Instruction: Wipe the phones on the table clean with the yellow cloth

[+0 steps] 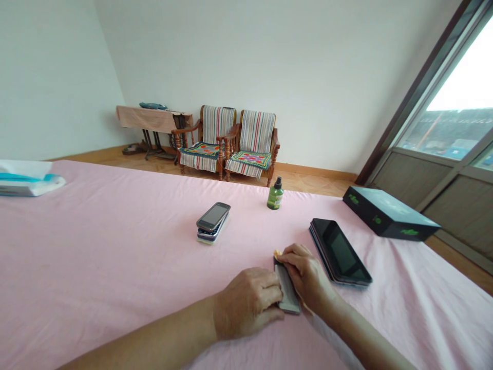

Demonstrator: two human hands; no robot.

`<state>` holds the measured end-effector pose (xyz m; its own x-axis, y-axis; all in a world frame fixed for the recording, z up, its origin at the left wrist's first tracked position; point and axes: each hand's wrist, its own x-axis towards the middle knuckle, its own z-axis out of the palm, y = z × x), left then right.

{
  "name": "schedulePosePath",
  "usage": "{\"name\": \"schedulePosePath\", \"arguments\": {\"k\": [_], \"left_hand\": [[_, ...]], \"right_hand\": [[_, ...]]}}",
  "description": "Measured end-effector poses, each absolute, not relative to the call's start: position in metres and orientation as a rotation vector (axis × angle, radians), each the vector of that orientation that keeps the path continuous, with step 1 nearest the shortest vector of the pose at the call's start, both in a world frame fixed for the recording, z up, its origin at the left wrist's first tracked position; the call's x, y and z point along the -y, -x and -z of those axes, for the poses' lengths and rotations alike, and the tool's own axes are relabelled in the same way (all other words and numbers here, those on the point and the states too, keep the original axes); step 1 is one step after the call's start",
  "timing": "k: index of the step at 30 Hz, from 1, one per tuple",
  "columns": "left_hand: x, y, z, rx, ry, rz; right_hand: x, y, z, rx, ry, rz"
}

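A grey mobile phone lies flat on the pink cloth-covered surface in front of me. My left hand grips its left edge with curled fingers and thumb. At its far end, my right hand pinches a small yellowish cloth against the phone; most of the cloth is hidden under the fingers. A stack of mobile phones sits ahead and to the left, the top one slightly skewed. Right of my right hand is a pile of tablets, a black one on top.
A green spray bottle stands upright beyond my hands. To the far right is a black box with green lettering. A white-and-blue soft pack lies at the left edge. Two wooden armchairs and a covered table line the wall.
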<state>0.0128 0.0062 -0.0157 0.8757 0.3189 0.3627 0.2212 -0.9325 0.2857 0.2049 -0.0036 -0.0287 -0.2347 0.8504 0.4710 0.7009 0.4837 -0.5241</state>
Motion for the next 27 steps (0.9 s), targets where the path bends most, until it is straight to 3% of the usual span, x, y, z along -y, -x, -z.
{"name": "schedulePosePath", "arguments": {"k": [5, 19, 27], "left_hand": [[-0.007, -0.012, 0.02, -0.439, -2.812, -0.619], [-0.015, -0.016, 0.017, -0.742, -2.362, -0.742], [-0.026, -0.02, 0.018, -0.759, -2.431, -0.436]], "right_hand": [[-0.001, -0.201, 0.033, 2.0, 1.23, -0.2], [0.071, -0.197, 0.029, 2.055, 1.226, -0.497], [0.086, -0.194, 0.037, 1.897, 1.196, -0.58]]}}
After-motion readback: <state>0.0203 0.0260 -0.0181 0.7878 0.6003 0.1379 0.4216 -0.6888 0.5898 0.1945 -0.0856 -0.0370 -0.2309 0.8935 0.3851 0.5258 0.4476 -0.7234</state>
